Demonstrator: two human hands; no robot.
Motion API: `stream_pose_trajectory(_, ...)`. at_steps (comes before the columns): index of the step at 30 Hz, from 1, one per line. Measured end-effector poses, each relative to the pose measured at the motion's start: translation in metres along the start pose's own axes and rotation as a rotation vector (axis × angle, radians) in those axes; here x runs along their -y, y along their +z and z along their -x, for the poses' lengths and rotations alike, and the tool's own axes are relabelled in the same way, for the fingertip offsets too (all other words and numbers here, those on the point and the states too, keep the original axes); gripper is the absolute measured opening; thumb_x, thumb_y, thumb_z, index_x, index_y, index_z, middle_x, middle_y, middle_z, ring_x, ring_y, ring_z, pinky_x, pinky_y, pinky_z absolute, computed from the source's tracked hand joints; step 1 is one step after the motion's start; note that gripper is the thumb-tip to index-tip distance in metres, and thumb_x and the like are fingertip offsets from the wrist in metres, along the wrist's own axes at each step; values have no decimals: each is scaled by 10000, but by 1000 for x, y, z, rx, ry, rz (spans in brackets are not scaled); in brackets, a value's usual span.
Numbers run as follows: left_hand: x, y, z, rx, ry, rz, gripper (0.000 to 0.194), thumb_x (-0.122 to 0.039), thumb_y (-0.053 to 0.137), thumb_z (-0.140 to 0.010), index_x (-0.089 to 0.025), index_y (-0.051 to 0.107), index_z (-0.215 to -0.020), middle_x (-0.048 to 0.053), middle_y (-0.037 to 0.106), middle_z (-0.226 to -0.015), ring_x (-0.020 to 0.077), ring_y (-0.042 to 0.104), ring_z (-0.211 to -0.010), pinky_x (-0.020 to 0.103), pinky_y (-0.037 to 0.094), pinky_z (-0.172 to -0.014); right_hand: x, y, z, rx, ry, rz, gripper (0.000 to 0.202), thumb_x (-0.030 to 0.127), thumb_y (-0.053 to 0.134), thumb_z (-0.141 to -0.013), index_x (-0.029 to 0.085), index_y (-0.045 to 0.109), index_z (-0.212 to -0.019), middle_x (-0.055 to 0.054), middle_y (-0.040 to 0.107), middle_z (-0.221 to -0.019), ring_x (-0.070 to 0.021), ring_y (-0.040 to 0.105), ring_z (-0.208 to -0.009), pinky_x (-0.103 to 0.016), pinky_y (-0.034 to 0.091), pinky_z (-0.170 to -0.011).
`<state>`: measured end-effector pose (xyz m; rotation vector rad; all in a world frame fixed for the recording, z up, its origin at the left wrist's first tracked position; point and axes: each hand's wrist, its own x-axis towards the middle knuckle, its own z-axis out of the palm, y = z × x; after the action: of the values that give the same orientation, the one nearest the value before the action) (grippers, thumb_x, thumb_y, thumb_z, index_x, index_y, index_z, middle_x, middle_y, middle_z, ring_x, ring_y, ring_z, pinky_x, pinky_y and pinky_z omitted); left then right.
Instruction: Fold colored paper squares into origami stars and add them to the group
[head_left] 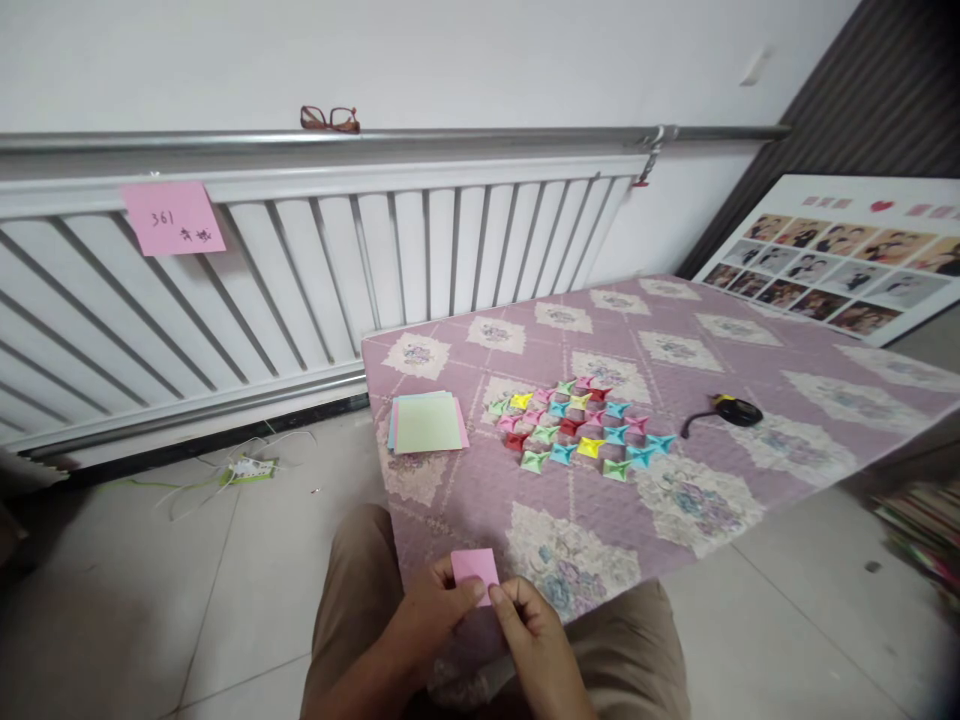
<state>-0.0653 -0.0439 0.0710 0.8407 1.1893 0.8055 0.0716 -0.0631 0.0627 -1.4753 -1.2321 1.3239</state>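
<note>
Near the table's front edge, a small pink paper square (pixel 474 568) is held up between both hands. My left hand (pixel 439 612) grips its lower left part between thumb and fingers. The fingers of my right hand (pixel 531 632) pinch its lower right corner. Beyond them, at the table's left side, lies a stack of square paper sheets (pixel 427 424), pale green on top with pink and blue edges showing. Several small folded paper pieces (pixel 570 426) in green, yellow, red, pink and blue stand in rows on the middle of the table.
A floral cloth covers the table (pixel 465 500). A black object with a strap (pixel 738 410) lies at its right. Behind are a white radiator (pixel 420 240), a pipe with glasses (pixel 330 120) and a photo board (pixel 832 250). A power strip (pixel 251 469) rests on the floor.
</note>
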Motion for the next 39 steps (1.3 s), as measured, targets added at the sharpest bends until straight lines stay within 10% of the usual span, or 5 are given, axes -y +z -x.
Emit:
stream_pose_trajectory(14, 13, -7, -9, -96, 29, 6, 465, -636, 526, -718, -176, 483, -665, -55, 399, -549, 88, 343, -502, 224, 266, -491, 4, -3, -2, 31, 28, 20, 405, 576, 508, -771, 220, 415, -600, 49, 366, -577, -121, 342, -551, -239, 317, -515)
stream_pose_trajectory(26, 22, -21, 7, 216, -2, -651, 298, -326, 475, -790, -151, 601, -584, -19, 497, -533, 117, 417, -502, 245, 286, -510, -17, -20, -35, 139, -43, 330, 289, 441, 405, -818, 225, 409, -626, 53, 418, -572, -127, 421, -551, -249, 344, -528)
stream_pose_trajectory(33, 20, -33, -9, -20, 261, -985, 121, -196, 492, -792, -170, 608, -814, 24, 616, -834, 171, 525, -788, 266, 354, -697, -16, -22, -57, 235, -175, 568, 198, 264, 491, -788, 205, 470, -601, 43, 476, -569, -130, 446, -580, -254, 304, -568)
stream_pose_trajectory(39, 17, -18, -30, 33, 264, -1168, 116, -227, 551, -787, -203, 588, -894, 39, 599, -973, 207, 522, -909, 300, 364, -773, -16, -17, -72, 262, -240, 735, 100, 173, 517, -769, 196, 572, -689, 7, 566, -653, -148, 499, -634, -258, 314, -607)
